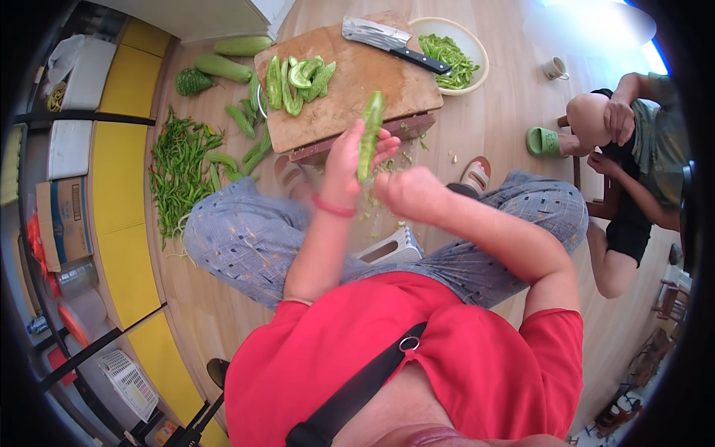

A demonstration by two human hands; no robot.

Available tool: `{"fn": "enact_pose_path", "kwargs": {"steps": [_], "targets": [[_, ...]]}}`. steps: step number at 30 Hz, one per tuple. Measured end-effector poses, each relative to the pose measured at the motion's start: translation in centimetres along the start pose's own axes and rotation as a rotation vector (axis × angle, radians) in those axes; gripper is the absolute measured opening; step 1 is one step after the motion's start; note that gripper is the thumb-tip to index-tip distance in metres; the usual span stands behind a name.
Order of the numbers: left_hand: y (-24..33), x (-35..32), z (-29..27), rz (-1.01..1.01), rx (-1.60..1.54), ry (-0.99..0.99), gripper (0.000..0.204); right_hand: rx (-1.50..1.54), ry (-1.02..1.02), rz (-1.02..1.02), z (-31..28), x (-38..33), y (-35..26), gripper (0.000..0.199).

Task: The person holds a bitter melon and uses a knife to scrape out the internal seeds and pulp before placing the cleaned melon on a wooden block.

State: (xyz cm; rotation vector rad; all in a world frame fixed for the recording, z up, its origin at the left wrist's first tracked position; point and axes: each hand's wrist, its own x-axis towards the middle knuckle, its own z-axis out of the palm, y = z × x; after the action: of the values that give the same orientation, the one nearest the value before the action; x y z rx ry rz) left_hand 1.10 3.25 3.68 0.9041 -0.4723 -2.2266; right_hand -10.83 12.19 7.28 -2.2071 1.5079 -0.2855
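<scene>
From my feed, the left hand (pixel 350 160) has a long green pepper (pixel 369 134) pinched upright, fingers curled round its lower half, held out above the knees and just in front of the cutting board (pixel 357 82). The pepper looks pale green, a bit wrinkly, and seems split lengthwise, though it's blurry so I can't swear to it. The right hand (pixel 406 192) is balled up right beside the pepper's bottom end; I honestly can't tell whether its grip is pressed on the pepper, on something small, or on nothing, since the fingers face away from me.

On the board there's a pile of opened pepper halves (pixel 298 78) and a cleaver (pixel 391 41). A bowl (pixel 477 45) of green shreds touches the board's far corner. Whole peppers and thin chillies (pixel 179 175) lie on the floor to the left. Another person (pixel 633 149) sits at the right, partly cut off by the rim.
</scene>
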Motion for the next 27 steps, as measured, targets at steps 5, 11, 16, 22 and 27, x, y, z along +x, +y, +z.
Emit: {"fn": "enact_pose_path", "kwargs": {"steps": [5,11,16,22,27], "targets": [[2.2,1.5,-1.7,0.307,0.192,0.213,0.032,-0.022,-0.187,0.134,2.2,-0.8,1.2,0.01],[1.5,7.6,-4.5,0.468,0.85,0.39,0.026,0.058,-0.172,0.242,1.0,-1.1,2.9,0.017],[4.9,12.7,-5.9,0.638,1.358,0.342,0.027,-0.019,-0.25,0.117,2.5,-1.1,3.2,0.016],[5.2,16.3,-6.4,0.907,1.976,0.352,0.023,-0.024,-0.015,0.13,1.7,-1.8,4.0,0.018],[5.8,10.7,-1.0,1.178,2.111,0.052,0.025,0.017,0.043,0.206,-0.9,-2.2,3.3,0.02]]}}
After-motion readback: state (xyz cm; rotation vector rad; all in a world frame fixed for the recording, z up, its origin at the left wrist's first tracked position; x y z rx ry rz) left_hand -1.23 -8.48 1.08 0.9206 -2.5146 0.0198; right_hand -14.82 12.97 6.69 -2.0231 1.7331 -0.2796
